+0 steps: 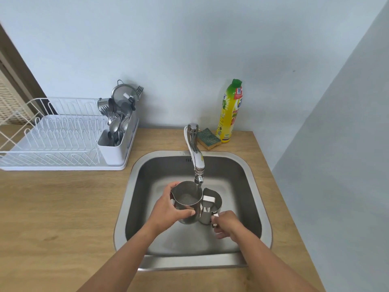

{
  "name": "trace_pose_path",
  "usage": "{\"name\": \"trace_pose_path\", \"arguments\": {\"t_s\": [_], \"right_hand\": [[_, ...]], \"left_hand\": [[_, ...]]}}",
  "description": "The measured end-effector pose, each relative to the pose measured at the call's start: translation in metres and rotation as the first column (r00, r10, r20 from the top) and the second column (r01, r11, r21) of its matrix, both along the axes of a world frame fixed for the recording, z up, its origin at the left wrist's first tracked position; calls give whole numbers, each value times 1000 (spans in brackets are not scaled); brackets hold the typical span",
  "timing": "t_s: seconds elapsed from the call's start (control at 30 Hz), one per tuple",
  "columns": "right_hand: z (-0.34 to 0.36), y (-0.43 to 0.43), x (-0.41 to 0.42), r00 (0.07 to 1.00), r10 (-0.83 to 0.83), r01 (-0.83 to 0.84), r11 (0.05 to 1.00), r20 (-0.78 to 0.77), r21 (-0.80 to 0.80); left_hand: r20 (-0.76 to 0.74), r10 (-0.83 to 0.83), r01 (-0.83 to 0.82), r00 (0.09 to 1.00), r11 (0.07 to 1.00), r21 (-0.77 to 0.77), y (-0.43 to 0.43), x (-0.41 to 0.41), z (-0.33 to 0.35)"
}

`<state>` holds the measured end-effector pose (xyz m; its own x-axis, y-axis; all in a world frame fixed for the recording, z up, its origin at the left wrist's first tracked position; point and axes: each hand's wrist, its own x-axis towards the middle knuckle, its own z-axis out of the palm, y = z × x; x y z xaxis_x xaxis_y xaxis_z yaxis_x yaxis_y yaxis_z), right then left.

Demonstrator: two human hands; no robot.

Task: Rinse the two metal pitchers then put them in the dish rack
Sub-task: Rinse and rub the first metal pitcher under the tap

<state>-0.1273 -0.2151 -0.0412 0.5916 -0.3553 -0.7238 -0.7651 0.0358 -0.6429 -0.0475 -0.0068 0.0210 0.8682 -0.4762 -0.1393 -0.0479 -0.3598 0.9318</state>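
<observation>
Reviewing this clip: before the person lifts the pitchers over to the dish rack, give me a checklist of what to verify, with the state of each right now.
1. Left hand grips the larger pitcher around its body: ok.
2. Right hand holds the smaller pitcher at its handle: ok.
3. Both pitchers are over the sink, beneath the tap: ok.
4. Water is running and both are rinsed: cannot tell; any stream is too faint.
5. Dish rack has free slots: ok; only its cutlery holder is full.
6. Counter between sink and rack is free of obstacles: ok.
</observation>
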Motion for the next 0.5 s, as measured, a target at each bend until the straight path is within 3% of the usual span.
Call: {"name": "trace_pose_path", "arguments": {"t_s": [0.3,0.5], "right_hand": [[-6,-41,35,973,-217,222,973,82,-68],[-4,-57,43,952,-272,285,955,138,-83]], "left_hand": [[-8,-13,13,1000,999,44,-7,0,-2],[-42,-27,29,999,998,50,-13,0,-6]]}}
